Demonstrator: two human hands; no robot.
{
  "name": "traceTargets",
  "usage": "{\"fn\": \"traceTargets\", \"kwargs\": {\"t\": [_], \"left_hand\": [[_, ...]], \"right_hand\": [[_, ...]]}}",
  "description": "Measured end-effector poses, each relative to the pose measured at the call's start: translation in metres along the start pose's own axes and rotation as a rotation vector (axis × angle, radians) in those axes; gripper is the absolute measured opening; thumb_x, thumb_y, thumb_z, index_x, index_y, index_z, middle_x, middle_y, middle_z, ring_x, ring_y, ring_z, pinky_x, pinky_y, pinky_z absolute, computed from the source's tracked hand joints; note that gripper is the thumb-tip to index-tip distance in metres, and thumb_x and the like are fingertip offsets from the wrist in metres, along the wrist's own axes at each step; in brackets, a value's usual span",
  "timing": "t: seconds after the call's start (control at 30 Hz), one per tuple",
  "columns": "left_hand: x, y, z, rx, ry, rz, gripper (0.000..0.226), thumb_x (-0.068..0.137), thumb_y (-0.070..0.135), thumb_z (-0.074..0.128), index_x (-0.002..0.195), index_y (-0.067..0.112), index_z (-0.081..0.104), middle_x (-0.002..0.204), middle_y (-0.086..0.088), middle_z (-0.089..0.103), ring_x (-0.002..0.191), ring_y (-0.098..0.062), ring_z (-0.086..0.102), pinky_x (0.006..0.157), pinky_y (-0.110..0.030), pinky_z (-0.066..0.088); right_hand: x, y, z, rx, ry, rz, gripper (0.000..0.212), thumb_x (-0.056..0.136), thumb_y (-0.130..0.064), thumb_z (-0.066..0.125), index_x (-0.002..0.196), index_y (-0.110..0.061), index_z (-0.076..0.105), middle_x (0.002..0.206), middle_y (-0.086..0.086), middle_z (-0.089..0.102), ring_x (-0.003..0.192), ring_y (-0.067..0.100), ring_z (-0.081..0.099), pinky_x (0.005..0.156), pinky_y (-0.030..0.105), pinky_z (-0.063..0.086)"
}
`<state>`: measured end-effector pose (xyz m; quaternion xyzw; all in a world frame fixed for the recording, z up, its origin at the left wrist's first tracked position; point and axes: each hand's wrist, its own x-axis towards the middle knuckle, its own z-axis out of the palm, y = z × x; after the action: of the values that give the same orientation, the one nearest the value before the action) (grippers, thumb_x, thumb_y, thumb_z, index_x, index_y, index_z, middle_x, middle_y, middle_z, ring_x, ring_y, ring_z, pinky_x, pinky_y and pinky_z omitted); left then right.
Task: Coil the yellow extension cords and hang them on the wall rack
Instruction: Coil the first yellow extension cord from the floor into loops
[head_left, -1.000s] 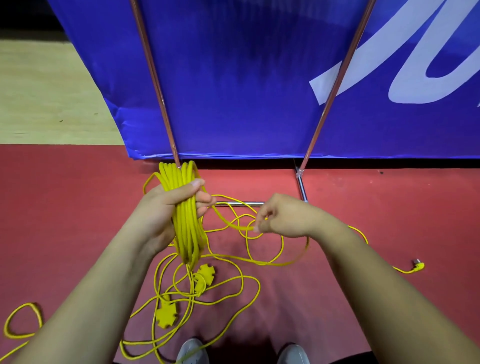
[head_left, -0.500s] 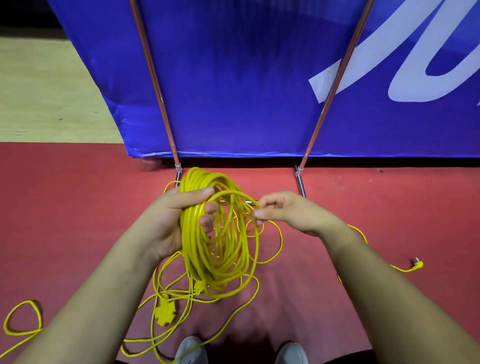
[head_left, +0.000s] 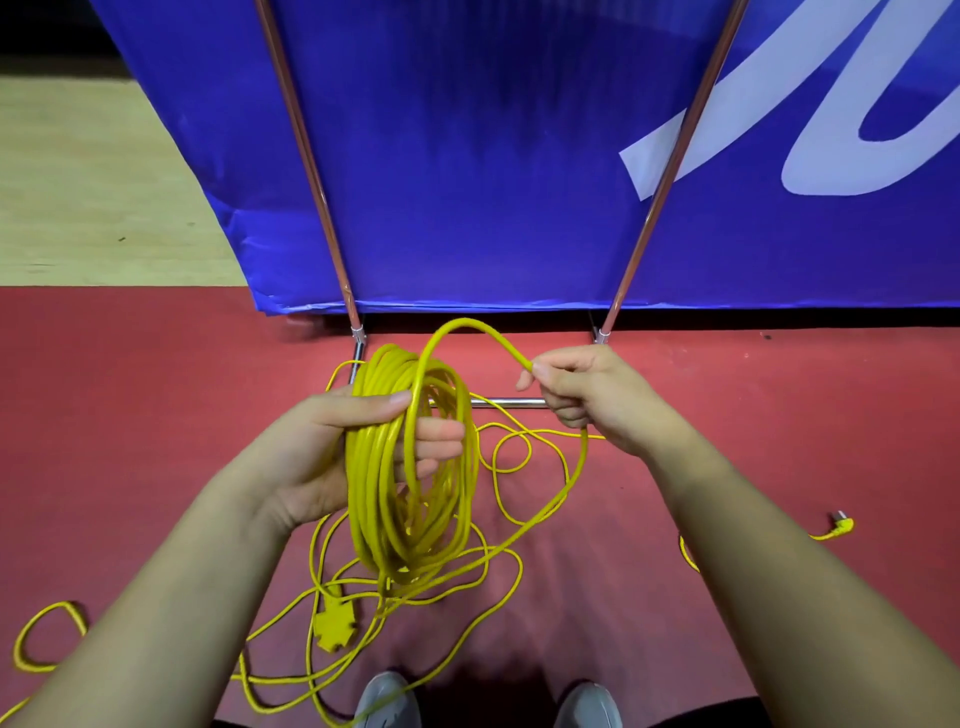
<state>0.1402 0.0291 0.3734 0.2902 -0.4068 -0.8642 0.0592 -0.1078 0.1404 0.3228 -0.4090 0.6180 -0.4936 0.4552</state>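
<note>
My left grip (head_left: 332, 447) clasps the coil (head_left: 387, 499), thumb across its top, loops hanging below. Just right of it, my right grip (head_left: 587, 395) pinches a loose strand (head_left: 462, 323) that arches back to the coil. Slack (head_left: 511, 519) lies on the floor (head_left: 156, 389) beneath both.

Yellow cords (head_left: 410, 467), red floor (head_left: 130, 415), blue banner (head_left: 467, 156) with white lettering (head_left: 727, 130).
</note>
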Motion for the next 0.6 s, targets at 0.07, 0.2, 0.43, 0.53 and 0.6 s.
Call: {"fn": "traceTargets", "kwargs": {"t": [0.07, 0.2, 0.43, 0.53, 0.6], "left_hand": [[0.000, 0.002, 0.001, -0.035, -0.006, 0.017, 0.057, 0.035, 0.023, 0.093, 0.086, 0.002, 0.077, 0.102, -0.030, 0.069, 0.093, -0.039, 0.070, 0.071, -0.044, 0.060], [-0.001, 0.001, 0.001, 0.006, -0.010, -0.010, 0.065, 0.035, 0.022, 0.094, 0.093, 0.000, 0.075, 0.103, -0.032, 0.067, 0.093, -0.042, 0.068, 0.067, -0.041, 0.060], [-0.001, -0.005, 0.003, 0.111, 0.048, -0.089, 0.040, 0.068, 0.014, 0.069, 0.103, -0.005, 0.064, 0.097, -0.032, 0.068, 0.079, -0.037, 0.072, 0.062, -0.036, 0.060], [0.000, -0.006, 0.005, 0.175, 0.036, -0.073, 0.018, 0.069, 0.010, 0.068, 0.084, 0.002, 0.075, 0.081, -0.024, 0.071, 0.061, -0.029, 0.070, 0.052, -0.030, 0.057], [-0.001, -0.006, 0.003, 0.167, -0.034, -0.051, 0.011, 0.070, 0.010, 0.076, 0.079, 0.006, 0.071, 0.065, -0.014, 0.061, 0.047, -0.023, 0.058, 0.046, -0.027, 0.050]], "right_hand": [[-0.002, 0.000, -0.005, -0.017, 0.032, -0.011, 0.026, 0.100, -0.012, 0.048, 0.084, -0.009, 0.069, 0.055, 0.000, 0.028, 0.050, 0.012, 0.019, 0.050, 0.028, 0.014], [-0.008, 0.005, -0.013, -0.117, 0.087, -0.063, 0.022, 0.099, -0.009, 0.051, 0.094, -0.008, 0.072, 0.065, 0.009, 0.043, 0.057, 0.016, 0.037, 0.056, 0.027, 0.029], [-0.014, -0.041, 0.020, -0.519, -0.177, -0.122, 0.014, 0.091, -0.010, 0.065, 0.100, -0.010, 0.076, 0.080, -0.006, 0.071, 0.072, -0.003, 0.055, 0.069, 0.017, 0.043], [-0.020, -0.055, 0.050, -0.551, -0.236, -0.212, 0.010, 0.088, -0.013, 0.069, 0.091, -0.006, 0.075, 0.070, 0.000, 0.067, 0.065, -0.002, 0.050, 0.062, 0.022, 0.042], [-0.020, -0.059, 0.058, -0.499, -0.184, -0.232, 0.012, 0.085, -0.019, 0.073, 0.085, -0.007, 0.072, 0.066, 0.009, 0.060, 0.062, 0.003, 0.046, 0.059, 0.029, 0.041]]}}
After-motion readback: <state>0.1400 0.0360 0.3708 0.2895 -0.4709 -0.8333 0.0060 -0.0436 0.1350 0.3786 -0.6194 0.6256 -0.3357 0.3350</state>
